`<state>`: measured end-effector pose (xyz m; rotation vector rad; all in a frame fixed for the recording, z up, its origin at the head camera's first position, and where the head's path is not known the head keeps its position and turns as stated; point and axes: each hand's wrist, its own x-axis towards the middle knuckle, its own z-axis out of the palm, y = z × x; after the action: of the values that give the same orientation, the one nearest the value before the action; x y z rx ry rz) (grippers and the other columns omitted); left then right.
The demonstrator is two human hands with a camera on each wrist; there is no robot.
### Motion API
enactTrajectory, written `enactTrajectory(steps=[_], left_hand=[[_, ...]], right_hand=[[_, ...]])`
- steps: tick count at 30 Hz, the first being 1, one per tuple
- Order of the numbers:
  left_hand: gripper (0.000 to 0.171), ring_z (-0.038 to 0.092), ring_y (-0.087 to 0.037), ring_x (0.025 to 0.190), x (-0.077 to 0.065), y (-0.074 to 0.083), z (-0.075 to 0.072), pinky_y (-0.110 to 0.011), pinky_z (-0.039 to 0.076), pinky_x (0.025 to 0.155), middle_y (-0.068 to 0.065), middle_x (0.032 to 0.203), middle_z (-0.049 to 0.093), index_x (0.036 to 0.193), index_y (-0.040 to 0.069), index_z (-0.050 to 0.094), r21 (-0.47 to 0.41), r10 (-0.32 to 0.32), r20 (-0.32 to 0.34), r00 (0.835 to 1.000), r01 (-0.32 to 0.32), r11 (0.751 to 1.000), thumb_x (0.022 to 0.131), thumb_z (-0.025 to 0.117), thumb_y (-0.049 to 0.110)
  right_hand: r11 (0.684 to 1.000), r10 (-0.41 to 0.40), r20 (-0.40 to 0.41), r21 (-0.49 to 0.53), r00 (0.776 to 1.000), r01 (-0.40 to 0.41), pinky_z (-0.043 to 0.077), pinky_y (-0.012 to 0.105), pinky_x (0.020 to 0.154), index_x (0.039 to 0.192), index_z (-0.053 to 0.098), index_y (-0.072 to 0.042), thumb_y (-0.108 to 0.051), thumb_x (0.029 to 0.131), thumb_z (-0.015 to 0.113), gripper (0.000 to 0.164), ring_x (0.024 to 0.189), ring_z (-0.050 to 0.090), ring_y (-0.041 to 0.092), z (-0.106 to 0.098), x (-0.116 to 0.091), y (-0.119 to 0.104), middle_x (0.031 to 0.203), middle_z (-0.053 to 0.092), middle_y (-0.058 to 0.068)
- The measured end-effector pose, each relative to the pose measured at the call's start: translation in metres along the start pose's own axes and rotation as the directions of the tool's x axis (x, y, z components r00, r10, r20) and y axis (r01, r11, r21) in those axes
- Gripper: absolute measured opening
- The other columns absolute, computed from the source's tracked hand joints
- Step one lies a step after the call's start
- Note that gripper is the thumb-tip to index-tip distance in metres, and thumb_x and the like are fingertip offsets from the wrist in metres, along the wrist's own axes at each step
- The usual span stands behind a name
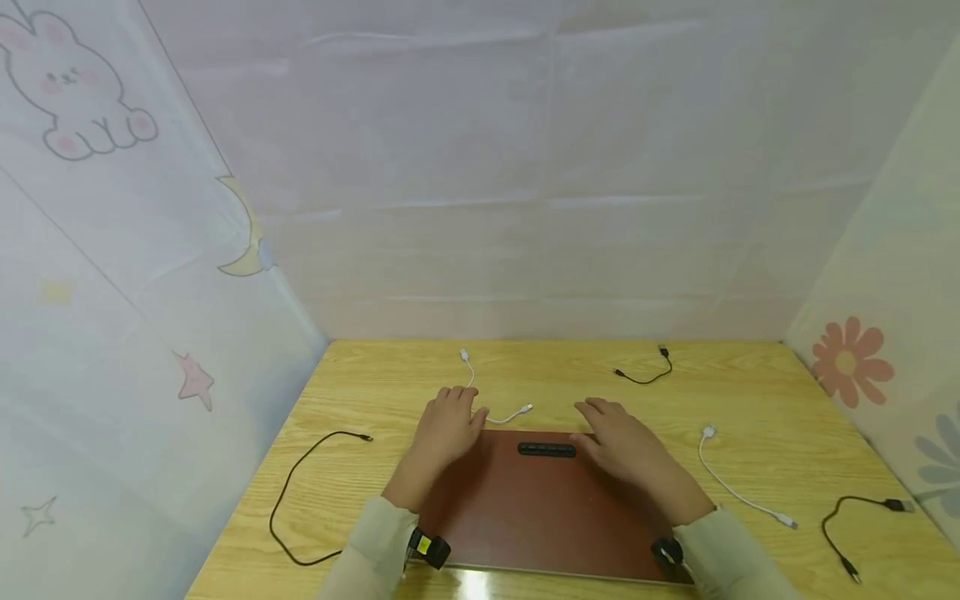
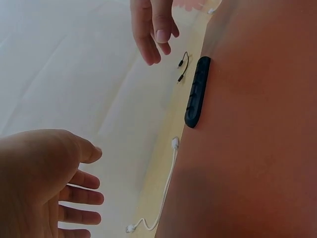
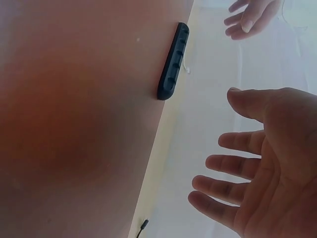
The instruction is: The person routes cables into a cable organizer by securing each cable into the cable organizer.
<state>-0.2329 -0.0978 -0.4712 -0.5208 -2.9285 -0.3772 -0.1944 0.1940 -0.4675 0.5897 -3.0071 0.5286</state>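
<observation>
Pale sheets (image 1: 450, 167), printed with one rabbit (image 1: 75, 92) and one moon (image 1: 247, 242) among other pictures, hang behind and beside one wooden worktop (image 1: 750, 383). Five cables lie on it: two white, three black. One white cable (image 2: 171, 173) lies just past the board's far edge, by the left hand; the other white cable (image 1: 738, 492) is off to the right. One long black cable (image 1: 281, 500) curves on the left, one short black cable (image 1: 652, 379) lies at the back right, and another black cable (image 1: 832, 529) near the right side.

One reddish-brown board (image 1: 540, 517) sits at the middle front, carrying one black strip (image 1: 546, 450) close to its far edge.

Head view shows the backs of the left hand (image 1: 446, 425) and right hand (image 1: 622, 442), either side of the strip; each grip is released, holding nothing. The right wrist view adds the right palm, its fingers apart. The left wrist view shows both plugs and the middle of the nearer white cable, which the left hand partly covers from above. Only head view shows the long black cable, one end hidden by the left sleeve (image 1: 375, 537).

The strip is narrow, with rounded ends and a row of notches along it.
</observation>
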Motion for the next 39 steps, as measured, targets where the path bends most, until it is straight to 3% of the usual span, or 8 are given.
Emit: enactTrajectory(steps=[10,17,22,30,39], left_hand=[[0.043,0.057,-0.035,0.122,0.022,-0.003,-0.002,-0.051,0.052,0.094,-0.014,0.130,0.063,0.134,0.005,0.060,-0.037,-0.031,0.036,0.999,0.032,0.999,0.106,0.053,0.036],[0.043,0.056,-0.034,0.123,0.043,-0.009,0.002,-0.050,0.052,0.094,-0.013,0.131,0.063,0.133,0.005,0.061,-0.085,-0.096,0.077,0.992,0.103,0.991,0.105,0.052,0.037],[0.044,0.058,-0.035,0.122,0.056,-0.013,0.001,-0.049,0.053,0.093,-0.016,0.129,0.063,0.133,0.003,0.061,-0.080,-0.097,0.101,0.990,0.106,0.991,0.106,0.052,0.038],[0.046,0.060,-0.038,0.119,0.074,-0.021,0.008,-0.051,0.053,0.094,-0.018,0.129,0.063,0.133,0.003,0.062,-0.132,-0.145,0.132,0.981,0.162,0.978,0.106,0.050,0.039],[0.046,0.065,-0.035,0.110,0.091,-0.028,0.015,-0.048,0.056,0.086,-0.016,0.124,0.066,0.131,0.003,0.061,-0.105,-0.222,0.160,0.962,0.240,0.965,0.106,0.050,0.040]], right_hand=[[0.999,-0.050,0.067,-0.007,0.996,0.051,0.044,0.057,0.105,0.142,0.054,0.000,-0.028,0.102,0.062,0.049,0.133,0.049,0.043,0.000,0.024,-0.011,0.144,0.052,0.022],[0.998,-0.056,0.124,0.022,0.991,0.054,0.044,0.054,0.106,0.140,0.057,-0.002,-0.027,0.103,0.061,0.044,0.134,0.050,0.038,0.004,0.044,-0.017,0.144,0.053,0.018],[0.997,-0.052,0.152,0.055,0.987,0.044,0.044,0.054,0.106,0.139,0.059,-0.004,-0.025,0.102,0.061,0.042,0.133,0.051,0.036,0.009,0.057,-0.023,0.144,0.054,0.016],[0.992,-0.102,0.162,0.096,0.981,0.087,0.044,0.055,0.105,0.135,0.061,-0.002,-0.020,0.101,0.063,0.038,0.128,0.053,0.038,0.019,0.073,-0.024,0.138,0.057,0.017],[0.986,-0.109,0.206,0.147,0.972,0.079,0.043,0.054,0.107,0.133,0.063,-0.003,-0.016,0.100,0.064,0.036,0.131,0.050,0.039,0.028,0.091,-0.030,0.138,0.057,0.016]])
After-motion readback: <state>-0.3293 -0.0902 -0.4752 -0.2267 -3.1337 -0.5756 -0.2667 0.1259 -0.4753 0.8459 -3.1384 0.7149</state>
